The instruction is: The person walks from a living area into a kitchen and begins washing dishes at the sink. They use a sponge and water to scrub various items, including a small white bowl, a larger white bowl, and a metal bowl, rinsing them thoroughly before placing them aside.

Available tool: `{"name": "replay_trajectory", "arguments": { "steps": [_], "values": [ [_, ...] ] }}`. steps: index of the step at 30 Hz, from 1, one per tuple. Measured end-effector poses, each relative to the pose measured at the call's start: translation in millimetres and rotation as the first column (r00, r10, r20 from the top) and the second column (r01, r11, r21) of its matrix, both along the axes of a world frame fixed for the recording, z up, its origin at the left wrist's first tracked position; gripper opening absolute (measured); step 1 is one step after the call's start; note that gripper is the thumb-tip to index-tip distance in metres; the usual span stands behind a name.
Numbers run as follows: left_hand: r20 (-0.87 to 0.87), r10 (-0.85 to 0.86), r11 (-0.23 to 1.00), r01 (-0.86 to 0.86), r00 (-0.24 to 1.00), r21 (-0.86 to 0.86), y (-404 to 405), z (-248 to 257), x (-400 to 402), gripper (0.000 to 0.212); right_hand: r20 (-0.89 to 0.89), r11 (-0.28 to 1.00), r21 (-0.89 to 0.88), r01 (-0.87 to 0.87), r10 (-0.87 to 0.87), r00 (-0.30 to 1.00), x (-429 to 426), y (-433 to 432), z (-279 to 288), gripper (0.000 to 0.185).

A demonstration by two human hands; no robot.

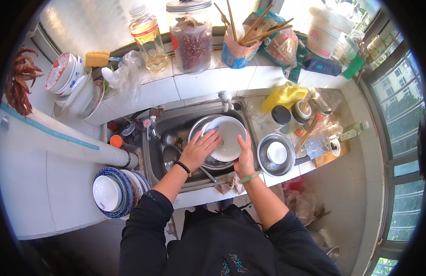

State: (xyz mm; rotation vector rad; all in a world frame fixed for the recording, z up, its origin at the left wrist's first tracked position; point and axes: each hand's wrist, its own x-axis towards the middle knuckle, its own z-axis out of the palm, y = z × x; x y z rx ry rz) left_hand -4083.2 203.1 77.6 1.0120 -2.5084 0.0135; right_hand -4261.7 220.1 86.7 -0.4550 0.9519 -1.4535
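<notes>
A white bowl [230, 141] is tilted above a metal basin [218, 166] in the stainless steel sink [154, 172]. My right hand [245, 155] grips its right side, thumb near the rim and fingers around the outside. My left hand [202, 149] lies flat over the bowl's left side, fingers reaching inside. A small greyish patch shows by those fingertips; whether it is a cloth or a mark is unclear. Under my left hand, a ladle [170, 138] and another long-handled metal utensil [209, 175] rest in the sink.
A faucet [226, 100] overhangs the sink's back edge. To the right stand a metal bowl [263, 162] holding a small white bowl [277, 153], jars [281, 115] and a yellow jug [283, 96]. Stacked dishes [108, 193] sit at left. A rag [232, 183] lies on the front edge.
</notes>
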Motion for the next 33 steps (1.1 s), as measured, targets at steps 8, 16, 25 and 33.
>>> {"name": "replay_trajectory", "arguments": {
  "steps": [8,16,25,33],
  "values": [
    [-0.497,0.245,0.899,-0.003,0.832,0.439,25.1,-7.4,-45.0,0.040,-0.168,0.994,-0.082,0.068,-0.081,0.982,-1.4,-10.7,-6.6,0.044],
    [-0.713,0.343,0.840,0.139,0.612,0.524,-12.3,41.6,-57.5,0.053,0.001,0.993,-0.027,0.112,-0.112,0.994,12.2,-0.5,11.8,0.044],
    [-0.375,0.914,0.231,0.565,0.152,0.792,44.2,22.6,-53.3,0.012,0.160,0.971,-0.113,0.212,-0.193,0.968,10.3,7.1,15.5,0.048],
    [-0.367,0.924,0.237,0.594,0.105,0.768,38.3,12.4,-54.6,0.007,0.073,0.963,-0.172,0.205,-0.195,0.978,14.9,11.6,7.6,0.050]
  ]
}}
